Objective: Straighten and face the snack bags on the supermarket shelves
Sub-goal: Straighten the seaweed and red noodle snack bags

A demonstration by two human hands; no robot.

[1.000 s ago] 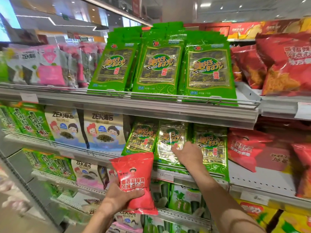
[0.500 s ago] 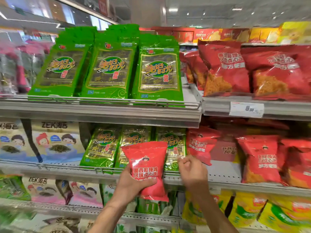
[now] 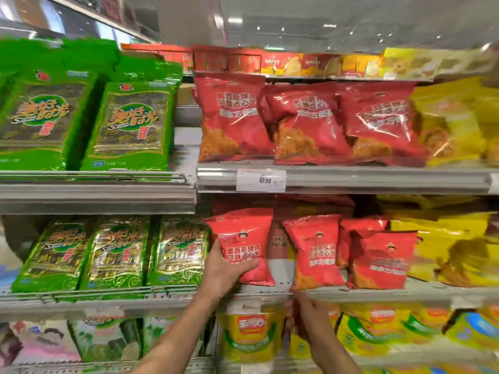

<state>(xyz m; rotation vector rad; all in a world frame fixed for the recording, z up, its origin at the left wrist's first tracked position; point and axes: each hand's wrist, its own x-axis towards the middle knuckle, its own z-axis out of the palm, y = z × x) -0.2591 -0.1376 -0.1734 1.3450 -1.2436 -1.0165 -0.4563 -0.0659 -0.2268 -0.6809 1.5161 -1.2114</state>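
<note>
A person is returning a stray red snack bag [image 3: 244, 245] to its row on the middle shelf [image 3: 351, 292]. The left hand [image 3: 225, 271] grips the bag from its lower left, at about 7 o'clock, fingers wrapped under its bottom edge. The bag stands upright, front outward, just left of matching red bags [image 3: 316, 252] at its 3 o'clock. The right hand [image 3: 307, 319] hangs blurred below the shelf edge; its fingers cannot be made out. Next, likely seating the bag level beside its neighbours.
</note>
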